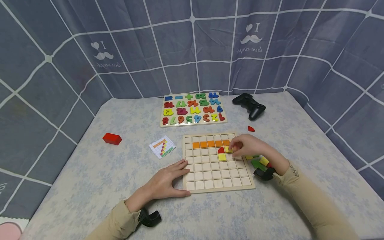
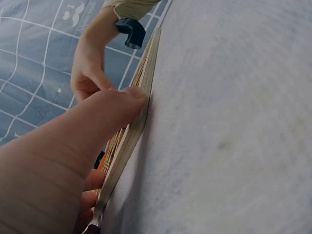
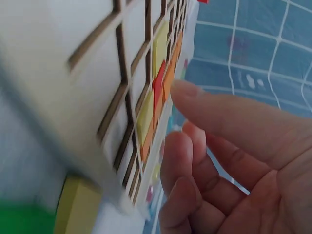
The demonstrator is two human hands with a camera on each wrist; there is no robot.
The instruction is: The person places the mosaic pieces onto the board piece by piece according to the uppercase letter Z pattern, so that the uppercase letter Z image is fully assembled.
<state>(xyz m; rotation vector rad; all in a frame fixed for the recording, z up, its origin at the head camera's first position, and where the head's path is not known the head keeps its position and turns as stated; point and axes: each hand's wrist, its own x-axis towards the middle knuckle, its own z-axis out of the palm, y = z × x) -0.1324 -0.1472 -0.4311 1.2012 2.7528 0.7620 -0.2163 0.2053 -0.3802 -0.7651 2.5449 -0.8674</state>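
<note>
A wooden grid board lies flat on the table. My left hand rests at its left side with fingers spread. The thumb presses the board's edge in the left wrist view. My right hand hovers over the board's right part, thumb and fingers apart with nothing between them. Just by its fingertips lies a yellow square tile. Beside that are a red quarter-round tile and another yellow tile. A row of orange tiles fills cells above.
A pattern card lies left of the board, a red block farther left. Behind stand a number puzzle and a black game controller. Loose green pieces are under the right wrist; a red piece lies behind it.
</note>
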